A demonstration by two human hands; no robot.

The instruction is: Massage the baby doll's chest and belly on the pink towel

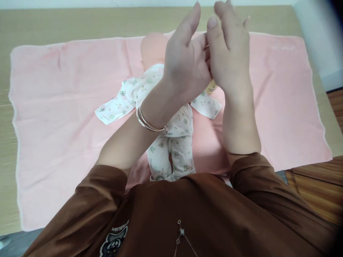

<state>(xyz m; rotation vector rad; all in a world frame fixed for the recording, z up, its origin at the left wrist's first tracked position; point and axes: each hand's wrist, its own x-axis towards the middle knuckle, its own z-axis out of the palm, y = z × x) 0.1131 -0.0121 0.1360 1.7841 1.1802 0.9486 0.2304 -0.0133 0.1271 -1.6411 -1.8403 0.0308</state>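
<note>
A baby doll (153,46) in a white printed top (146,84) and matching trousers (182,153) lies on a pink blanket (66,89). Above its chest and head, both hands are raised close together. My left hand (184,62) is open, palm turned up, its thumb apart; the other fingers pass partly behind my right hand. My right hand (232,53) is open with the fingers loosely extended, its edge against the left fingers. Nothing shows in either palm. A small yellow printed item (211,86) peeks out below the hands, mostly hidden. The doll's face is covered from view.
The blanket covers most of a light wooden table (80,21). A white wall runs along the back. Wooden flooring (318,182) shows past the table's right front corner. A silver bracelet (146,123) circles my left wrist.
</note>
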